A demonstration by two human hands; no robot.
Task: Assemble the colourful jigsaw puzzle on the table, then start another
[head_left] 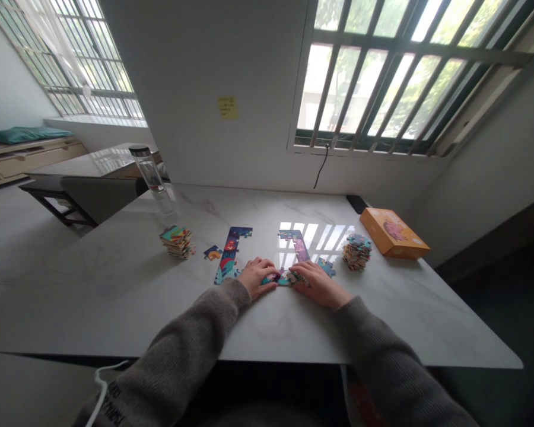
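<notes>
Joined puzzle pieces form a partial frame on the white table, with a left side (228,255) and a right side (300,246); a gap shows in its top edge. My left hand (258,277) rests on the bottom edge near the left corner, fingers bent and close together over a piece. Opposite it, my right hand (314,281) presses on the bottom edge near the right corner, its fingers also together. A loose piece (212,253) lies left of the frame, and a blue piece (326,267) lies just right of it.
One stack of puzzle pieces (177,242) stands at the left, another stack (357,252) at the right. An orange box (394,232) and a black phone-like object (356,204) lie at the back right. A glass bottle (148,169) stands at the back left of the table (285,332).
</notes>
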